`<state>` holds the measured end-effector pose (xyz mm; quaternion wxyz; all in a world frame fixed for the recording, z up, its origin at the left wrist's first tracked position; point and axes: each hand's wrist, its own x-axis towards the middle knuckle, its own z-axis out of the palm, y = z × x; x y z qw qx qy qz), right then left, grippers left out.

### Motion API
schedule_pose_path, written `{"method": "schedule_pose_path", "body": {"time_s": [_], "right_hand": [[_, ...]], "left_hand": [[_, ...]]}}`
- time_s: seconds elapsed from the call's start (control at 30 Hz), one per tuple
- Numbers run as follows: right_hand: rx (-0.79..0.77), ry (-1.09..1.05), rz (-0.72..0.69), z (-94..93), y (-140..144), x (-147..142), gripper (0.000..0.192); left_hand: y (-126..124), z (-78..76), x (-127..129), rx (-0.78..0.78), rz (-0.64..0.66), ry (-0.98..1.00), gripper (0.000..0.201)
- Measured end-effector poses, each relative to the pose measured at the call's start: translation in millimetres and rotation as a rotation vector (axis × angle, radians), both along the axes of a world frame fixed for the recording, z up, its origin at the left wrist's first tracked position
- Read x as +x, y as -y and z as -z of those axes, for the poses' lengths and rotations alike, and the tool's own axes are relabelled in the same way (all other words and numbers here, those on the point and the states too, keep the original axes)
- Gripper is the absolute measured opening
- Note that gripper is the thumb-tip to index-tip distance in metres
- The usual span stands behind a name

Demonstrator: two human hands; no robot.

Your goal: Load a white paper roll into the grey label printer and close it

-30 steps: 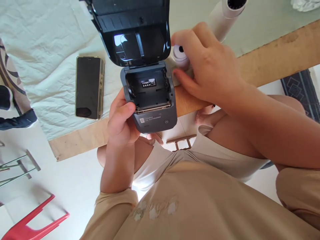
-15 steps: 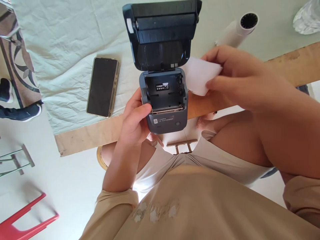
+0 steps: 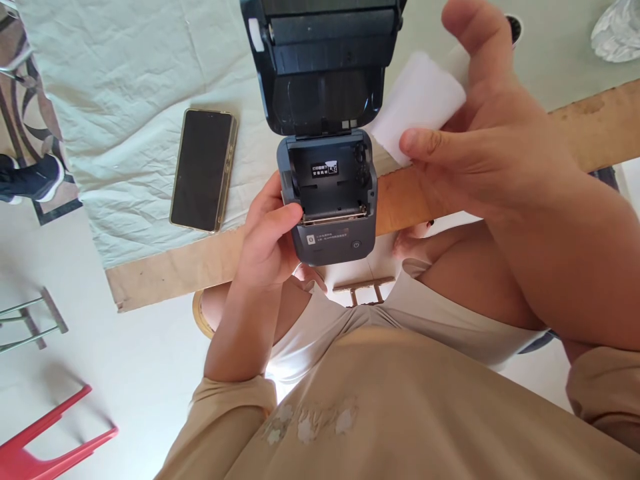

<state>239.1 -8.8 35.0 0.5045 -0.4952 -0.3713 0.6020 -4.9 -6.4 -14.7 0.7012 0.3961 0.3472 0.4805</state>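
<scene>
Phone face up on a pale, creased cloth.
A bare wooden edge borders the cloth; a clear object sits upper right. At left: a dark shoe, a patterned mat, a metal frame, a red stool.

Clear lane between phone and raised lid, that lid walling off the printer bay's far side, top wide open, left hand at near-left corner, white roll crowding the right
</scene>
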Motion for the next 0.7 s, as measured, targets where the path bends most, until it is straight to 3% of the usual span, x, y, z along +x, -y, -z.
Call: {"method": "schedule_pose_path", "body": {"time_s": [0.07,0.17,0.27,0.4,0.5,0.63,0.7], "right_hand": [[-0.038,-0.092,0.084,-1.4,-4.3,-4.3,0.103],[-0.198,-0.135,0.196,-0.3,-12.0,-6.9,0.068],[-0.202,-0.112,0.185,1.9,-13.6,-7.3,0.037],[-0.112,-0.063,0.089,1.4,-6.4,-9.0,0.041],[-0.186,-0.051,0.079,2.3,-6.0,-6.8,0.051],[-0.246,-0.041,0.099,4.9,-11.5,-4.8,0.025],[-0.221,-0.029,0.104,3.1,-10.4,-7.6,0.022]], "left_hand": [[-0.1,1.5,-1.1,0.009,0.013,0.001,0.026],[-0.4,2.7,-2.1,0.012,0.025,0.010,0.027],[-0.4,1.4,-2.0,0.002,0.026,0.014,0.027],[-0.1,-0.3,-1.8,-0.024,0.014,-0.018,0.026],[-0.5,2.0,-3.0,-0.005,0.034,-0.010,0.027],[-1.4,5.7,-3.4,0.037,0.043,0.017,0.025],[-1.1,6.0,-2.6,0.034,0.039,0.002,0.025]]}}
